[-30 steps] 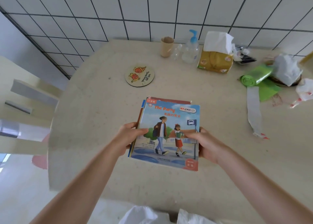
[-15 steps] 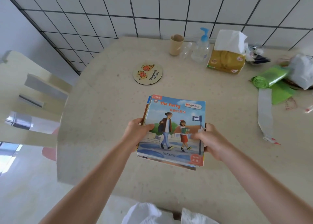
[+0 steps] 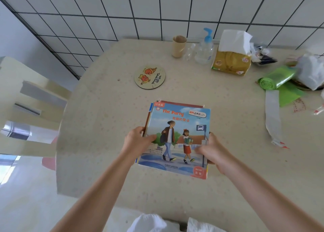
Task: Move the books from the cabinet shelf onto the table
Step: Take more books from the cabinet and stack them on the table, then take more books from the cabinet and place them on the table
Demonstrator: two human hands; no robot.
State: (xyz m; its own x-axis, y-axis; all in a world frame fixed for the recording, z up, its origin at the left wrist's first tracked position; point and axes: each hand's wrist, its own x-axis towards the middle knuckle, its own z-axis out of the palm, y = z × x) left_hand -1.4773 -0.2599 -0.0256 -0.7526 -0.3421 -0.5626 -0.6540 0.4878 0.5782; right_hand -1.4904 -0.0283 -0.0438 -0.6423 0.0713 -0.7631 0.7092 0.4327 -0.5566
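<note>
A stack of thin picture books (image 3: 177, 126) lies in the middle of the beige table (image 3: 108, 119); the top cover is blue with the title "The Party". My left hand (image 3: 136, 140) grips the stack's left edge, thumb on the cover. My right hand (image 3: 208, 149) holds the right edge, thumb on the cover too. The stack looks flat on or just above the tabletop; I cannot tell which. No cabinet shelf is in view.
A round coaster (image 3: 149, 77) lies beyond the books. Along the tiled wall stand a cup (image 3: 178, 46), a pump bottle (image 3: 204, 47) and a tissue pack (image 3: 231, 60). A green bag roll (image 3: 275, 78) and plastic scraps lie right. A cream chair (image 3: 29, 109) stands left.
The books, held by both hands, have stayed over the middle of the table, lowering slightly. My hands keep the same grip; the view shifted a little.
</note>
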